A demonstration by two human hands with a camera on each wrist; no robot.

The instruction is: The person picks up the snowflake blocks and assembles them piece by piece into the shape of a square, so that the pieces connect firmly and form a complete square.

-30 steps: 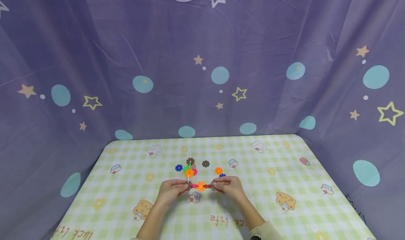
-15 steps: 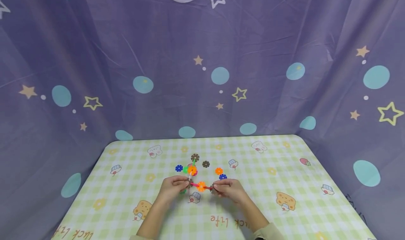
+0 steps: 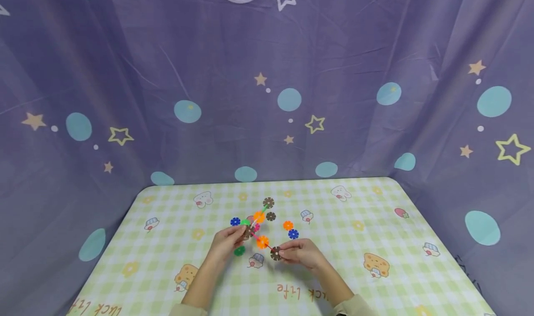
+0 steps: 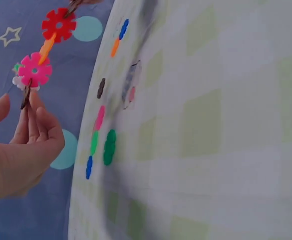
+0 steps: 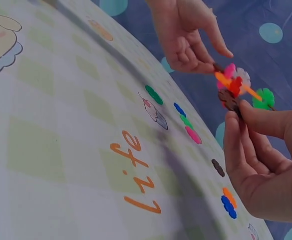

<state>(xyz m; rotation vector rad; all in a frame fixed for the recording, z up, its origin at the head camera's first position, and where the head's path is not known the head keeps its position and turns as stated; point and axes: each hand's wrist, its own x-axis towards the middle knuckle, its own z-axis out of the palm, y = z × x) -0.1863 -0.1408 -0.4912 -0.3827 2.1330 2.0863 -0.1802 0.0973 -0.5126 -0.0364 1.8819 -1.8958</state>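
Observation:
A bent chain of interlocking plastic snowflake discs hangs above the table between my hands. My left hand holds the chain at a brown snowflake disc in its middle, at the fingertips; in the left wrist view the thumb stands apart from it. My right hand pinches the brown end disc between thumb and fingers. Between the hands run a pink disc, an orange disc and a red disc. Beyond my left hand the chain goes on through white, orange and green to a brown disc.
Loose discs lie on the checked tablecloth: a dark green disc by my left hand, blue, light green and pink ones behind it, a brown disc, and orange and blue ones at right. A purple curtain hangs behind.
The chain has turned: its far brown end swung right and away, while the right-hand end came nearer. My left hand rose slightly in view, uncovering the dark green disc; my right hand shifted down.

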